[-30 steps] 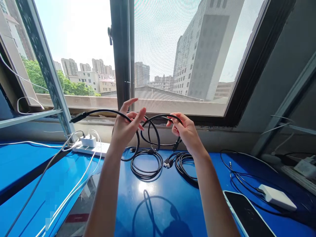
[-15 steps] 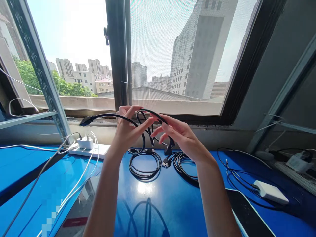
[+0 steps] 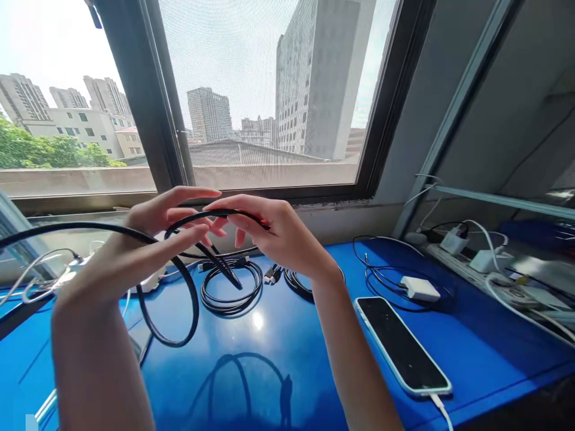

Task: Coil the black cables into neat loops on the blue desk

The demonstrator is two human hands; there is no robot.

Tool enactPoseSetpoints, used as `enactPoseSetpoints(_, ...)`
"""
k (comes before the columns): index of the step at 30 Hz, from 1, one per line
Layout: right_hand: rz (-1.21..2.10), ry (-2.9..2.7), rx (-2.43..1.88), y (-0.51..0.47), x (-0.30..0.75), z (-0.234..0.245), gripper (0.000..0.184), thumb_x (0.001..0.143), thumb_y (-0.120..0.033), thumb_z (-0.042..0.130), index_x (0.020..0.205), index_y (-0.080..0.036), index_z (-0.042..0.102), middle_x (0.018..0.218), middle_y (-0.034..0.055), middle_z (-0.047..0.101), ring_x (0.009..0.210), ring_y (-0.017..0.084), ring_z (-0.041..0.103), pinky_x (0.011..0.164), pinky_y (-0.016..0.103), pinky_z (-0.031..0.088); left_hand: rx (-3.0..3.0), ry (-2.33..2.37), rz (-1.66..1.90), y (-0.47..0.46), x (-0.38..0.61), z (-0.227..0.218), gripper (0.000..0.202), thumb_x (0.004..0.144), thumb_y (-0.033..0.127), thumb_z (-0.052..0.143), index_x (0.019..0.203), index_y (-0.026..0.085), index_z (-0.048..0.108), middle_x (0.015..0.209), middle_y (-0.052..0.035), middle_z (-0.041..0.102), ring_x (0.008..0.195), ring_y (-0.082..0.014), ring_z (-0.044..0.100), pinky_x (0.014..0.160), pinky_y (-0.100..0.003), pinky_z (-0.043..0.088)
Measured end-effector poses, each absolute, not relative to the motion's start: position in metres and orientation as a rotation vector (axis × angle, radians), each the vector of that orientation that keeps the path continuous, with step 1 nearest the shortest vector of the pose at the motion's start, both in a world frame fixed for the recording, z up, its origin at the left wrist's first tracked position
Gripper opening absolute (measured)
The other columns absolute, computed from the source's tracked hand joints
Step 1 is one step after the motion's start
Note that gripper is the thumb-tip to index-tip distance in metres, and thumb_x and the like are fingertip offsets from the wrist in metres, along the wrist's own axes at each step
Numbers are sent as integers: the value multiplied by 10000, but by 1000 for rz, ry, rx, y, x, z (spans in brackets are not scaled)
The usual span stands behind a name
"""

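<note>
Both hands are raised above a glossy blue table (image 3: 287,365) in front of a window. My left hand (image 3: 153,236) and my right hand (image 3: 269,233) meet fingertip to fingertip, both gripping a black cable (image 3: 179,323) that loops down below the left hand and trails off to the left. Its plug end (image 3: 224,272) hangs between the hands. On the table behind lie a coiled black cable (image 3: 231,293) and a second black coil (image 3: 296,281), partly hidden by my right wrist.
A smartphone (image 3: 399,344) lies face up at the right, with a white cable at its near end. A white charger (image 3: 420,287) with thin black wire sits behind it. Power strips with white plugs stand far right (image 3: 467,257) and far left (image 3: 67,275).
The view has swung to the right. My hands have come together, and the cable loop has been gathered from the right hand toward the left; the loop hangs lower.
</note>
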State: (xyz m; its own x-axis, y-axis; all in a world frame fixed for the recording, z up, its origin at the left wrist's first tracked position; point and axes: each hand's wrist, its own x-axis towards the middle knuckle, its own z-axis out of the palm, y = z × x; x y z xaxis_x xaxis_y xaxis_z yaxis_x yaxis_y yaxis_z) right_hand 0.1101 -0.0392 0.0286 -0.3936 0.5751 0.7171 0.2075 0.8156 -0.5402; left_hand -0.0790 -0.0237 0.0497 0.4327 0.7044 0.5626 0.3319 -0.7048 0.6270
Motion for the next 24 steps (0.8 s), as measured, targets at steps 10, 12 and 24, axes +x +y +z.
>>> enactPoseSetpoints(10, 483, -1812, -669, -44, 123, 32, 97, 740, -270, 710, 763, -177, 692, 736, -19, 666, 634, 69, 601, 574, 189, 483, 1986, 964, 984, -20, -73, 39, 480, 487, 498, 689, 929, 311, 678, 759, -50, 708, 790, -316, 679, 676, -409, 564)
enactPoseSetpoints(12, 494, -1798, -693, -43, 128, 32, 138, 689, -281, 752, 715, -169, 677, 681, -27, 649, 546, 54, 563, 505, 185, 455, 1988, 1010, 987, -22, -72, 42, 502, 492, 530, 674, 940, 305, 667, 707, -39, 682, 744, -301, 667, 614, -389, 547)
enactPoseSetpoints(24, 928, -2170, -625, -57, 147, 39, 221, 678, -66, 683, 812, -232, 623, 815, -5, 641, 772, 104, 621, 776, 204, 530, 1977, 705, 1123, -24, -88, 43, 281, 609, 508, 677, 813, 319, 636, 862, -27, 697, 706, -292, 658, 710, -464, 562)
